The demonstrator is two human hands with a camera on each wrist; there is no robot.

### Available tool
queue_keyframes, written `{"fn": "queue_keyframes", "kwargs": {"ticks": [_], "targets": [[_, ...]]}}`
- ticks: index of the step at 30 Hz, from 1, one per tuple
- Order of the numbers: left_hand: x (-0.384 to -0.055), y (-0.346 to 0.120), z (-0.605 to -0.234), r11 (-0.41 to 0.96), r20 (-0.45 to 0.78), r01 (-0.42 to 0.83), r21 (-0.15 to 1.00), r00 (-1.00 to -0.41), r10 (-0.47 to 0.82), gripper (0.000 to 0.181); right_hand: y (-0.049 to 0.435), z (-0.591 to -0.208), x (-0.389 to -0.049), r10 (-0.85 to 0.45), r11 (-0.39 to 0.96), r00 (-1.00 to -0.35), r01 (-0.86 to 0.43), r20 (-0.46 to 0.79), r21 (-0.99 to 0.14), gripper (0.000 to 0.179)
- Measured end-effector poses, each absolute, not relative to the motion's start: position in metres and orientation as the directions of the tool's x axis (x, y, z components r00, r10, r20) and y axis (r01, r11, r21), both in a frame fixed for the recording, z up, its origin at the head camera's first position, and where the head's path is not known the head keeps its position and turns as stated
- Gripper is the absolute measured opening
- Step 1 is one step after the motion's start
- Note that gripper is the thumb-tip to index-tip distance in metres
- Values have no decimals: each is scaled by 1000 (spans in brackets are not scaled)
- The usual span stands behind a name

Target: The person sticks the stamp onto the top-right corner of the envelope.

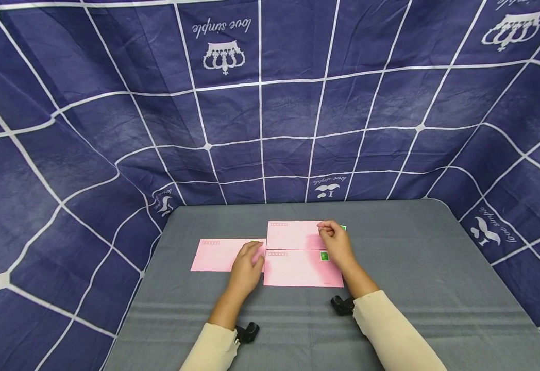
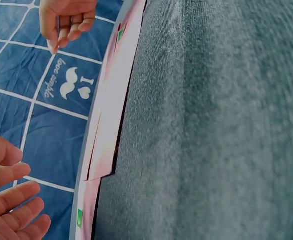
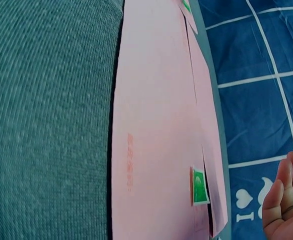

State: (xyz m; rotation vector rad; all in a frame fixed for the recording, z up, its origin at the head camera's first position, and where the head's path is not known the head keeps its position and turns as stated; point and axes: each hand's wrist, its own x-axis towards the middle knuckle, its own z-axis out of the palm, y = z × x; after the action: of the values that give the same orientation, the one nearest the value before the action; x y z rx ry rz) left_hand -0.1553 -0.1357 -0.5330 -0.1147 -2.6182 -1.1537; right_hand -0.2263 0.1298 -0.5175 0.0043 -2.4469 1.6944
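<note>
Three pink envelopes lie flat on the grey table [image 1: 418,268]: the side envelope [image 1: 214,256] beneath the left hand [image 1: 246,268], and to its right the far envelope [image 1: 293,235] and the near envelope [image 1: 293,270], set one beyond the other along a shared edge. The left hand's fingers are loosely bent and slightly spread, with nothing visible in them, and they partly cover the side envelope's green stamp. Above the far envelope, the right hand [image 1: 336,243] has thumb and forefinger drawn close together; whether anything thin sits between them I cannot tell. The near envelope's stamp [image 1: 324,256] is in plain sight beside this hand, while the far envelope's stamp [image 1: 343,227] shows only in part behind it.

Slipping out of line seems the likeliest trouble, since the paper is light and nothing visible weighs it down. A low-swept fingertip could drag one envelope and nudge its neighbour where the edges meet. The black wrist devices [image 1: 341,305] could also snag a near edge if the forearms dip. A careless pinch might crease a corner, or scuff a stamp if fingers rub across it.
</note>
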Motion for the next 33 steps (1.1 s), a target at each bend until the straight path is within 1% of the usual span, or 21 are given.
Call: {"fn": "queue_keyframes", "kwargs": {"ticks": [10,13,20,28,33], "targets": [[-158,-128,-533,696,304,213,685,-952,-9,37,140,-522,-227,145,373,-978,-86,150,-924,16],[-159,-126,-532,697,318,224,681,-948,-6,38,144,-523,-228,152,386,-977,-77,146,-919,17],[-160,-122,-532,689,253,186,701,-968,4,39,154,-525,-229,178,403,-974,-56,138,-914,17],[-161,-118,-535,694,246,195,693,-969,26,41,166,-528,-229,193,426,-977,1,90,-905,21],[-165,-115,-535,700,231,190,688,-972,37,41,176,-532,-232,208,438,-974,11,89,-899,24]]}}
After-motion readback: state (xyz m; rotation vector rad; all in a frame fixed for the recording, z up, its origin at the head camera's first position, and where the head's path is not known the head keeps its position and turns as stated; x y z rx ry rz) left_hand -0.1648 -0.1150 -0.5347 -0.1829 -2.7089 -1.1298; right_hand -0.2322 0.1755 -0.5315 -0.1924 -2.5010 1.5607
